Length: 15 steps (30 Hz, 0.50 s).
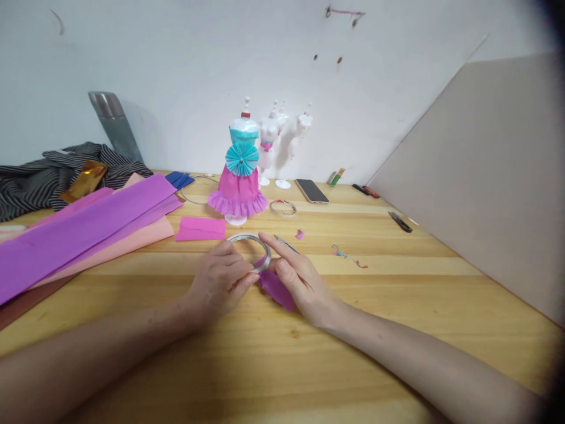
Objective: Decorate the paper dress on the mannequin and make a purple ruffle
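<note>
A thin roll of clear tape (245, 238) lies flat on the wooden table (397, 306). My left hand (219, 280) grips its near edge with curled fingers. My right hand (296, 278) touches the roll's right side with the forefinger stretched along it. A piece of purple crepe paper (278, 290) sits under my right palm, held by the thumb. A small tool (285, 243) pokes out just behind my right fingers. Beyond the hands stands a toy mannequin (241, 176) in a pink skirt with a teal paper fan.
Long purple and pink paper sheets (83, 227) lie at left, a folded pink piece (200, 228) near the mannequin. Striped cloth (48, 174), two bare white mannequins (282, 144), a second tape ring (283, 207), a phone (311, 191), snips (399, 221) and a grey board (485, 171) sit around.
</note>
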Tool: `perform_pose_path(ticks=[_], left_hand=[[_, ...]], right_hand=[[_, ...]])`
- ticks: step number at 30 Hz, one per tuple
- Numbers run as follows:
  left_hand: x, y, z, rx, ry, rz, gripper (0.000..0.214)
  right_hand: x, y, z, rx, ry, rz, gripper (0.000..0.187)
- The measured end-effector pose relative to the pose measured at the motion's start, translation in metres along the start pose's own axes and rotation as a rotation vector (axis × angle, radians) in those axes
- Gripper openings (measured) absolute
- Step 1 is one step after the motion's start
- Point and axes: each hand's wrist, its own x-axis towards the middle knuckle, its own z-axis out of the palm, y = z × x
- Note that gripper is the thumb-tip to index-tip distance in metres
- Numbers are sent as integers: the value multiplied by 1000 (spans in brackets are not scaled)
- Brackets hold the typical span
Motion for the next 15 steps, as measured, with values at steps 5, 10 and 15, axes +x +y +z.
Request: perform_pose_path(ticks=[5,10,15], left_hand=[[-2,1,3,59,45,67,30],[-3,3,3,229,96,175,28],[-3,6,3,314,102,213,28]], right_hand=[[0,1,1,-8,17,42,78],[0,0,1,-2,17,47,73],[0,2,2,-17,6,39,70]])
